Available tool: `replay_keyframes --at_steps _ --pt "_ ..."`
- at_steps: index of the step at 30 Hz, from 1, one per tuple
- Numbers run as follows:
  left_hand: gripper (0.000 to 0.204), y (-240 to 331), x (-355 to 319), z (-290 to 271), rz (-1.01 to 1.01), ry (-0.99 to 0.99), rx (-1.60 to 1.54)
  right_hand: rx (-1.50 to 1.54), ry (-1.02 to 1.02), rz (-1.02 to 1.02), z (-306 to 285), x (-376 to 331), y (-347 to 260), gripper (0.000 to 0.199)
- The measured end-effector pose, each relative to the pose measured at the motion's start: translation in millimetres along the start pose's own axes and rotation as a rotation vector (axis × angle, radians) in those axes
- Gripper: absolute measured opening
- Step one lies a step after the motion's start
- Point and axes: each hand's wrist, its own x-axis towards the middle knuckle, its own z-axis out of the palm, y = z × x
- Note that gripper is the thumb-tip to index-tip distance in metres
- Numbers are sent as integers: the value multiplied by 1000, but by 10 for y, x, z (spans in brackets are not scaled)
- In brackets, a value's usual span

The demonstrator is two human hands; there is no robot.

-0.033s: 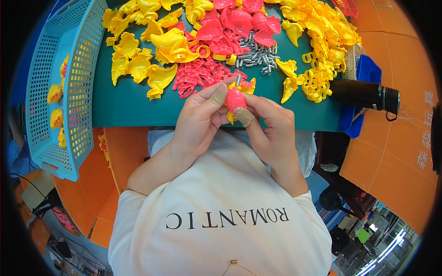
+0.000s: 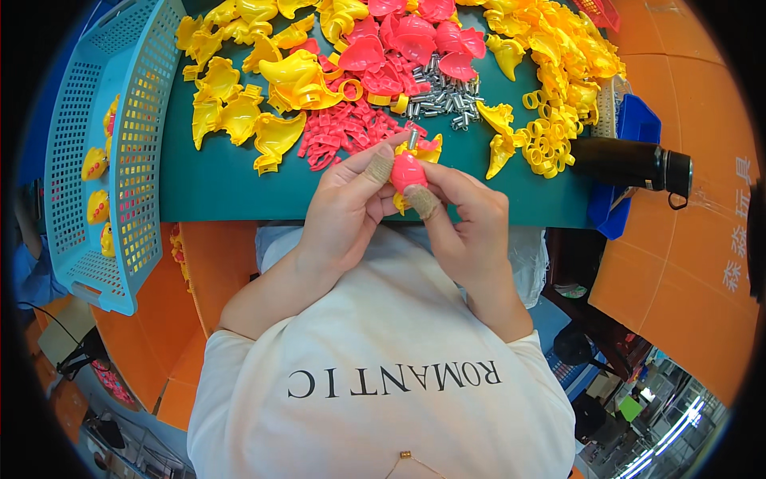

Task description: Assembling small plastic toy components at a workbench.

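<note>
Between my two hands, just over the table's near edge, is a toy part with a rounded pink shell (image 2: 408,172) and yellow plastic (image 2: 431,150) behind and below it. My left hand (image 2: 355,191) grips it from the left, fingers closed. From the other side, my right hand (image 2: 461,211) pinches the shell, its thumb pressed on the lower front. Both thumbs are wrapped in tan tape. A small metal cylinder (image 2: 412,140) stands out at the top of the shell. Fingers hide much of the yellow plastic.
Pink strips (image 2: 343,132), metal cylinders (image 2: 447,100), pink shells (image 2: 411,36), yellow rings (image 2: 546,152) and yellow shells (image 2: 303,80) are heaped on the green table (image 2: 239,188). A blue basket (image 2: 140,184) with yellow toys stands left; a black bottle (image 2: 630,164) lies right, by a blue bin (image 2: 610,211).
</note>
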Motion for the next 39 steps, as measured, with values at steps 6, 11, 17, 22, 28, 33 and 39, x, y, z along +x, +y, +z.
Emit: replay_keyframes --at_steps 6,11,17,22,28,33,39 --pt "47 -59 -55 24 100 -30 231 -99 -9 -49 -16 -71 -8 32" --pt "43 -1 30 59 129 29 141 102 472 150 -330 -196 389 33" --pt "43 8 80 103 -16 -24 68 -364 411 103 -473 -196 905 20" --pt "41 -5 98 23 -6 30 109 463 211 487 -845 -135 689 20" --pt "38 -36 78 86 -71 -15 91 -520 138 44 -821 -83 837 38" --pt "45 -26 59 35 -92 -61 169 -462 5 57 -616 -266 799 68" --pt "37 17 -21 176 -61 -71 179 435 188 91 -596 -262 561 79"
